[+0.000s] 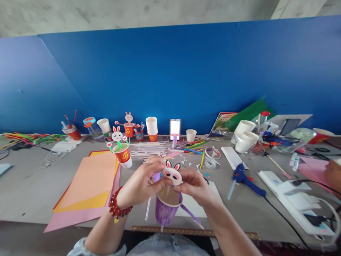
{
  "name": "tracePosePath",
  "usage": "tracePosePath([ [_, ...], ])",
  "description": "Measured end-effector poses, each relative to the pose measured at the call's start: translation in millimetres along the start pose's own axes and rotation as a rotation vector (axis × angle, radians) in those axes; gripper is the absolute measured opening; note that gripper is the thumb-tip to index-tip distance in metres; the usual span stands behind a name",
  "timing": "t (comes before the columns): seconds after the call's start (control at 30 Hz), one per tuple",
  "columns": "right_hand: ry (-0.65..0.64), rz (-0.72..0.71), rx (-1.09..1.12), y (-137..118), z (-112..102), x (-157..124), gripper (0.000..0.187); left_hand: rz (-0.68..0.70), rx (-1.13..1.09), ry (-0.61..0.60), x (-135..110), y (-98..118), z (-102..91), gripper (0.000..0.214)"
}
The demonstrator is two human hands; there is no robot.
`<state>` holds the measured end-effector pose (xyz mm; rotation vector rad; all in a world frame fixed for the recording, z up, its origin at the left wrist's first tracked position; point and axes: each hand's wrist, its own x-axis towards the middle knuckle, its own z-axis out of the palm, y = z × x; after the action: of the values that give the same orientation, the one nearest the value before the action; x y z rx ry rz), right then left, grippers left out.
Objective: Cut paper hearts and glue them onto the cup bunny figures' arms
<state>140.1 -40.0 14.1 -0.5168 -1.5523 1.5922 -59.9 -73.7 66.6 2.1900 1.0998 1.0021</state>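
Note:
A white paper rabbit face (172, 176) with pink-and-black ears is pinched at its edges between my two hands. My left hand (147, 179), wearing a red bead bracelet (115, 206), is closed on its left side, thumb in front. From the right, my right hand (195, 185) grips the other edge with thumb and fingers. Directly below stands a paper cup (165, 211) coloured purple, its open mouth facing up. A purple strip (192, 215) sticks out from the cup's right side. What lies behind the face, between the fingers, is partly hidden.
Coloured paper sheets (87, 181) lie on the left. A finished-looking rabbit cup (122, 153) stands behind them. Straws (145, 151) and tape rolls (210, 163) lie farther back. At right are a blue glue gun (247, 181), a corded power strip (290, 206) and another person's hand (333, 174).

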Motion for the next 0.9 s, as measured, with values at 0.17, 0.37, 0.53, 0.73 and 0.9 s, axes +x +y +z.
tracePosePath([
  [0.17,0.014,-0.027,-0.041,3.2,-2.2,-1.5,0.017,0.011,0.024,0.0,1.0,0.1,1.6,0.005],
  [0.37,0.104,-0.222,-0.502,-8.8,-5.9,-5.5,0.002,-0.137,-0.152,0.13,-2.0,-6.4,14.0,0.01],
  [0.53,0.113,-0.253,-0.638,-12.3,-1.9,-4.3,0.014,-0.053,-0.087,0.174,-5.1,-9.1,15.5,0.015],
  [0.73,0.191,-0.212,-0.63,-6.1,0.1,-3.3,0.011,-0.078,-0.014,0.124,-9.2,-11.7,17.8,0.009],
  [0.9,0.173,-0.117,-0.543,1.3,2.0,5.9,0.016,-0.073,0.06,0.185,-9.7,-20.9,24.2,0.005],
])
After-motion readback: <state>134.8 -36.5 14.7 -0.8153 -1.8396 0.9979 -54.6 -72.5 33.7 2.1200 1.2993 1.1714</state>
